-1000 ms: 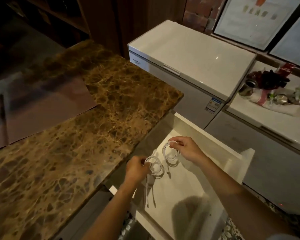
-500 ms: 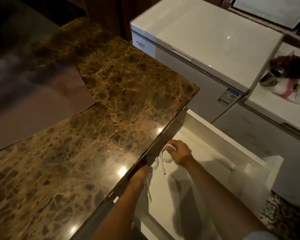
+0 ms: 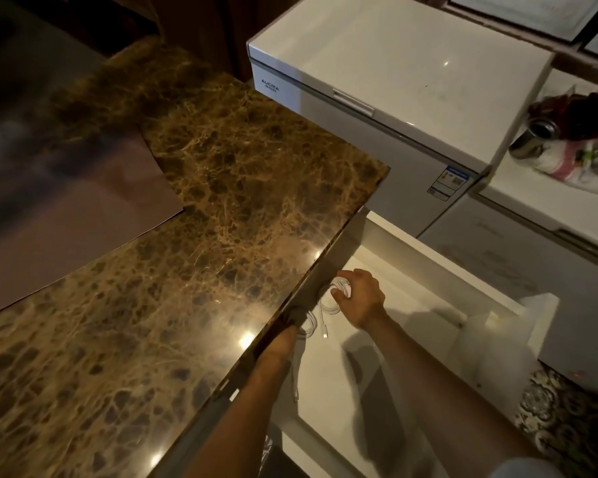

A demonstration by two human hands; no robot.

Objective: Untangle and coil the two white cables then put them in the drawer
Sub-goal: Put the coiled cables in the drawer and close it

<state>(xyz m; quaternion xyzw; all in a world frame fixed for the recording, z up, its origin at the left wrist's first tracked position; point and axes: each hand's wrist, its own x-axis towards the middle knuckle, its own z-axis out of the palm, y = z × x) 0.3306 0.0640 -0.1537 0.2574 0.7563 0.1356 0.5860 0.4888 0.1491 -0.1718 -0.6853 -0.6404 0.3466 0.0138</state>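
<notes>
One white drawer (image 3: 415, 243): right hand (image 3: 362, 300) grips first cable (image 3: 341, 283), second cable (image 3: 310, 326) beside.

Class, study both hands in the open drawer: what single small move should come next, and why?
Probably let go of the cables: the right hand pinches one coiled cable low in the drawer, its plug end seemingly lying on the floor. The left hand, half hidden under the marble counter edge, is at the other coil.

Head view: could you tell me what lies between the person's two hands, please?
In the head view, white cable loops and a connector end fill the gap inside the drawer between the left hand, partly hidden under the countertop, and the right hand.
</notes>
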